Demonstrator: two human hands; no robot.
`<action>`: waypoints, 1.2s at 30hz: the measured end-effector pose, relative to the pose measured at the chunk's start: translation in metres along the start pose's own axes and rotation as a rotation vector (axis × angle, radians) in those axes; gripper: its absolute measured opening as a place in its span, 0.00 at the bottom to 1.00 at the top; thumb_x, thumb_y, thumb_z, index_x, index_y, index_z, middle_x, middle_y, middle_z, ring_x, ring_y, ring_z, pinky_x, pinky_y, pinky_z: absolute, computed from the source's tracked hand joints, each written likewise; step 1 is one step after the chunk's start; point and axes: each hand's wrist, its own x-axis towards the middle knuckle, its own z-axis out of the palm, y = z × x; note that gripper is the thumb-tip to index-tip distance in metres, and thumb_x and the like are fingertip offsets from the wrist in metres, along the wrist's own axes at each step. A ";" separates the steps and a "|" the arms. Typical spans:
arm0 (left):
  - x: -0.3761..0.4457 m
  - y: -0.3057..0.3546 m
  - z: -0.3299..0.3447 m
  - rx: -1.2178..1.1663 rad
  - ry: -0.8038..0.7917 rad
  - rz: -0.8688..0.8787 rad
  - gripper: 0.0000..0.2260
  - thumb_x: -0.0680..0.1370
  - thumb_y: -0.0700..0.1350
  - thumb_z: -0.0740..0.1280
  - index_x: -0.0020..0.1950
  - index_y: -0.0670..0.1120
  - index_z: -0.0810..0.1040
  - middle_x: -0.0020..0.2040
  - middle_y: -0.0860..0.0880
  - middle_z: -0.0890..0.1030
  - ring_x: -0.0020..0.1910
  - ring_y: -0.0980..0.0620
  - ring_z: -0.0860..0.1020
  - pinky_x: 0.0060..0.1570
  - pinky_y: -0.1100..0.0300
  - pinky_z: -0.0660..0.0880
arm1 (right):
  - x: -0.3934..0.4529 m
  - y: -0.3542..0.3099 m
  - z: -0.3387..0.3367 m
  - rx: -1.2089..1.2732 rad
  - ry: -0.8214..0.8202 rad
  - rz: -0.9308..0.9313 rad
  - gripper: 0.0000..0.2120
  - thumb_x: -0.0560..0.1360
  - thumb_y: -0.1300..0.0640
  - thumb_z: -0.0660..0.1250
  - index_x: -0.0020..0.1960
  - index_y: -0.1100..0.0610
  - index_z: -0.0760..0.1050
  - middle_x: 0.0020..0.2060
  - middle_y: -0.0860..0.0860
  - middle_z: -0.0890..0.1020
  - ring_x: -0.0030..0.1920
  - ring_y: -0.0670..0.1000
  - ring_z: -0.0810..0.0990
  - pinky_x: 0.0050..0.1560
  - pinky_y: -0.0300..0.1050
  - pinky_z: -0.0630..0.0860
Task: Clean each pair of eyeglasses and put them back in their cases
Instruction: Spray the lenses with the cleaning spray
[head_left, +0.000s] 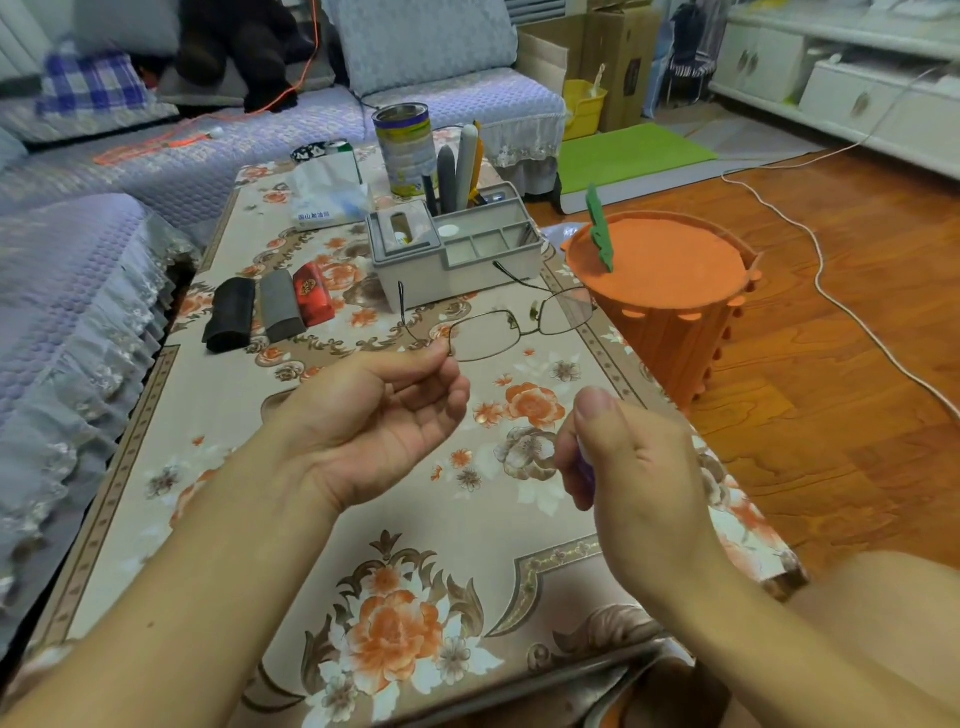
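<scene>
Above a floral-print tablecloth (363, 519), a person's left hand (384, 415) pinches thin dark wire-rimmed eyeglasses (498, 327) at one lens rim, temples unfolded. The right hand (623, 457) is closed around a small purple item (587, 465), mostly hidden. Three cases lie side by side: black (228, 314), grey (280, 306), red with unreadable gold print (313, 293). The tissue pack (327, 200) lettering is illegible.

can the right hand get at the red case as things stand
Probably not directly: the right hand is closed on a small purple item, and the left hand with the eyeglasses lies toward the red case.
</scene>
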 end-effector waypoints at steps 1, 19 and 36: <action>0.000 0.000 0.001 -0.003 0.005 0.000 0.04 0.71 0.35 0.71 0.38 0.38 0.84 0.37 0.44 0.79 0.38 0.49 0.80 0.36 0.60 0.82 | 0.000 0.000 -0.001 -0.005 0.001 -0.005 0.28 0.78 0.37 0.53 0.32 0.56 0.74 0.26 0.52 0.74 0.28 0.49 0.73 0.32 0.55 0.70; -0.002 0.002 -0.002 0.014 -0.005 0.027 0.04 0.70 0.36 0.71 0.39 0.38 0.86 0.37 0.45 0.79 0.39 0.50 0.80 0.37 0.60 0.82 | 0.020 0.003 -0.033 0.041 0.218 0.181 0.35 0.74 0.31 0.52 0.31 0.63 0.73 0.22 0.53 0.73 0.23 0.47 0.70 0.28 0.42 0.64; -0.005 0.000 -0.015 0.046 -0.014 0.061 0.03 0.71 0.36 0.70 0.38 0.39 0.83 0.36 0.44 0.79 0.37 0.49 0.80 0.38 0.60 0.82 | 0.026 0.010 -0.024 0.124 0.176 0.231 0.33 0.76 0.32 0.54 0.36 0.61 0.75 0.27 0.51 0.76 0.29 0.48 0.75 0.30 0.40 0.71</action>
